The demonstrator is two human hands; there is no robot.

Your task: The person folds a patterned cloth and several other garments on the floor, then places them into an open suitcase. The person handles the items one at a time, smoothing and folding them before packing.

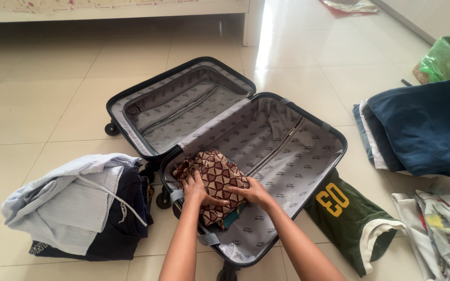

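Observation:
A black suitcase [131, 132] lies open flat on the tiled floor, both halves lined in grey patterned fabric. In the nearer half lies a folded brown patterned cloth [219, 174] with a bit of green fabric under it. My left hand [196, 188] presses on the cloth's left side. My right hand [255, 192] rests on its right edge, fingers curled over the fold. Both hands are flat on the bundle inside the case.
A pile of pale blue and navy clothes [87, 203] lies left of the case. A green shirt with yellow numbers [350, 216] lies to the right, beside folded blue cloth [423, 127] and printed garments [444, 224]. A green bag [449, 57] and a bed frame [253, 23] stand further back.

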